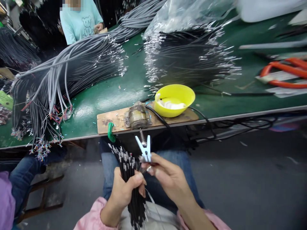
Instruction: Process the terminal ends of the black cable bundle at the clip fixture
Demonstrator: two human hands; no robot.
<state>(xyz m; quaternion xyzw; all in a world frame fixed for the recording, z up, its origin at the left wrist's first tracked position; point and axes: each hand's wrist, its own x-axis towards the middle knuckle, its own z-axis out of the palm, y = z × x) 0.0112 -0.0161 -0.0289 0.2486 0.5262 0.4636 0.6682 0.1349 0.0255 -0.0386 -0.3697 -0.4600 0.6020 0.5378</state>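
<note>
My left hand (126, 187) is wrapped round a bundle of black cables (129, 169), whose stripped silver ends point up and away from me. Close beside it, my right hand (165, 175) is pinched; a dark cable with a silvery end seems to be between its fingertips, partly hidden. A light blue clothespin (145, 149) stands right at those fingertips, its two legs spread upward. Just behind the clothespin, a metal rod with a pointed end (142, 136) sticks out from a tape-wrapped holder (138, 115) on a wooden board (107, 123).
A yellow bowl (175, 100) with white material sits on the board, near a green clamp (111, 132). Piles of black cables (184, 57) and grey cables (79, 54) cover the green table (110, 92). Orange-handled scissors (283, 75) lie right. A person (80, 20) is across the table.
</note>
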